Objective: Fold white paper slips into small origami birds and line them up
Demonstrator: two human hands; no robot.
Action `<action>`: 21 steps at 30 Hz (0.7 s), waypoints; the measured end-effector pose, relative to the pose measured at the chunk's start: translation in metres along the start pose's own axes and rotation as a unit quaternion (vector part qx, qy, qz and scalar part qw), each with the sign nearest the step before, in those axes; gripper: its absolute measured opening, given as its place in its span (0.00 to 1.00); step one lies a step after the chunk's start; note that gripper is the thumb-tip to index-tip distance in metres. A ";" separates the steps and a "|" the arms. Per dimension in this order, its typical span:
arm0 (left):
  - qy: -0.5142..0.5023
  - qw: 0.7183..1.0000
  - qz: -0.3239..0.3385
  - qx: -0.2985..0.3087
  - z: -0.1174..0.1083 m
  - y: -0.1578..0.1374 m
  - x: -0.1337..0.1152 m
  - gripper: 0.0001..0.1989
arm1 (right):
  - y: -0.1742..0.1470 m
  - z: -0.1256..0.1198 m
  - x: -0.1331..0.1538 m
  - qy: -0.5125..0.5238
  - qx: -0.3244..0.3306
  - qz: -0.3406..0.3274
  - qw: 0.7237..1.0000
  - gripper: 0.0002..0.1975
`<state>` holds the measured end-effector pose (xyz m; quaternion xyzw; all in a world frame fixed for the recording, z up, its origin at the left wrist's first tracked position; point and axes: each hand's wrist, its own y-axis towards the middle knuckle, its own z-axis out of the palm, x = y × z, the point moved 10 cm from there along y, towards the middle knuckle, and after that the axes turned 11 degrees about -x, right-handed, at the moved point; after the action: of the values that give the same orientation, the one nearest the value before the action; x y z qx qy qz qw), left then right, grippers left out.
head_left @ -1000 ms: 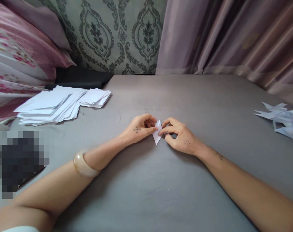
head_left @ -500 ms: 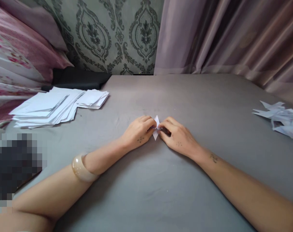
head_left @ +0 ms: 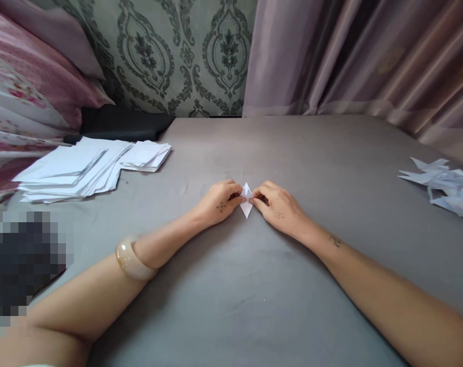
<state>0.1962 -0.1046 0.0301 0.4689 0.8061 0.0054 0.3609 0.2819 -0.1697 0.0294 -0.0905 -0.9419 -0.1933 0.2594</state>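
A small white folded paper (head_left: 247,208), diamond-shaped, is between my two hands over the middle of the grey surface. My left hand (head_left: 220,201) pinches its left corner between thumb and fingers. On the opposite side, my right hand (head_left: 279,206) pinches the right corner. The paper's upper and lower points stick out past my fingertips, and a small crease or flap shows near its top. My fingers cover both side corners.
Stacks of white paper sheets (head_left: 73,171) and a smaller pile (head_left: 147,155) lie at the left. Several folded white paper pieces (head_left: 443,186) are heaped at the far right. A black item (head_left: 126,122) lies behind the stacks. Curtains (head_left: 292,56) hang at the back right.
The folded paper now looks flatter and wider, its front face showing as a diamond, where before it had a bunched middle. My hands have shifted only slightly.
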 end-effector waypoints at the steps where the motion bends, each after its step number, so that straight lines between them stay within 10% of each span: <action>1: 0.012 1.000 0.014 0.002 0.001 0.000 -0.002 0.11 | 0.001 0.000 0.000 0.007 -0.001 0.000 1.000 0.06; 10: 0.002 1.000 0.018 -0.003 0.000 0.000 -0.004 0.07 | 0.003 0.000 -0.002 0.037 -0.010 -0.002 0.999 0.05; 17: -0.117 0.990 -0.072 -0.019 -0.011 -0.004 0.010 0.17 | 0.000 -0.013 -0.050 0.277 -0.081 0.215 0.933 0.14; 21: -0.149 0.981 -0.119 -0.029 -0.015 -0.005 0.020 0.20 | -0.002 -0.015 -0.050 0.311 -0.086 0.228 0.919 0.13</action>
<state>0.1778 -0.0869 0.0275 0.3545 0.7928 -0.0842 0.4885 0.3304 -0.1811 0.0150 -0.2603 -0.7475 -0.2278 0.5671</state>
